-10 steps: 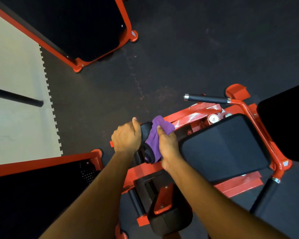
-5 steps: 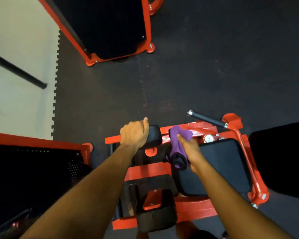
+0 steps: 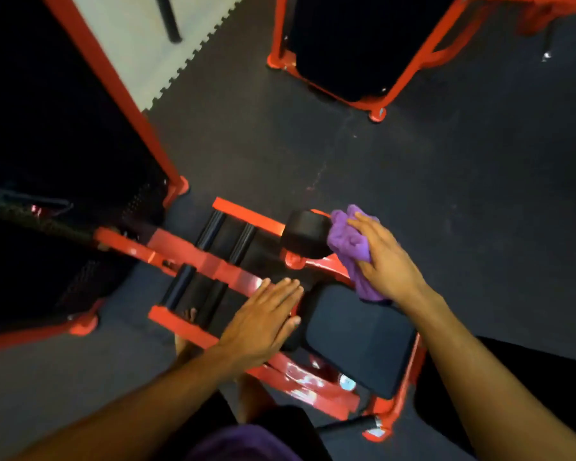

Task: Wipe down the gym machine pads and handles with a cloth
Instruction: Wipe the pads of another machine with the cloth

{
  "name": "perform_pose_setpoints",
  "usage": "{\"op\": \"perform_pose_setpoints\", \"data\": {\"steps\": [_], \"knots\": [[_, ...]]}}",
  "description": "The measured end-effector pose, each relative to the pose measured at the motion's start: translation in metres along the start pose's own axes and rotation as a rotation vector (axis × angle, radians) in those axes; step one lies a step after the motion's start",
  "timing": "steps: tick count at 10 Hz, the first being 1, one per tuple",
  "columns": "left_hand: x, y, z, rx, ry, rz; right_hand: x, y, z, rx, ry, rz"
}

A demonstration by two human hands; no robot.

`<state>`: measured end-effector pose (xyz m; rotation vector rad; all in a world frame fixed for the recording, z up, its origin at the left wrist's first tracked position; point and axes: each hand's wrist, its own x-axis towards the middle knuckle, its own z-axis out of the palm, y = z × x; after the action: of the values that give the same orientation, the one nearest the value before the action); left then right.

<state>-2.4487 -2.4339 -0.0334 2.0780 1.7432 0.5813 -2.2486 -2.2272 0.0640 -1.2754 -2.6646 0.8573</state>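
One purple cloth [image 3: 350, 244] in right hand [image 3: 384, 261], seemingly touching one roller pad [image 3: 305, 233]

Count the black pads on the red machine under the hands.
2: a roller pad touching the purple cloth, and a flat seat pad below the right hand. The arms may hide others.

No text, label, brand, number or sign can be read anywhere in the head view. The red machine frame [image 3: 193, 251] shows only bare paint and glare, and the black seat pad [image 3: 359, 337] just right of it carries no lettering.
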Motion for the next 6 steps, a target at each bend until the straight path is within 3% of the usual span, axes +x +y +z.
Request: {"op": "perform_pose_setpoints", "data": {"steps": [1, 2, 4, 6], "knots": [[-0.022, 0.000, 0.027, 0.174, -0.081, 0.165, 0.050, -0.018, 0.001, -0.337, -0.286, -0.218], [-0.018, -0.008, 0.034, 0.230, -0.107, 0.232, 0.081, -0.039, 0.003, -0.518, -0.436, -0.353], [-0.008, -0.012, 0.034, 0.207, 0.064, 0.270, 0.140, -0.067, 0.029, -0.738, -0.754, -0.610], [-0.007, -0.024, 0.076, 0.146, 0.185, 0.221, 0.190, -0.107, 0.095, -0.967, -1.067, -0.335]]}}
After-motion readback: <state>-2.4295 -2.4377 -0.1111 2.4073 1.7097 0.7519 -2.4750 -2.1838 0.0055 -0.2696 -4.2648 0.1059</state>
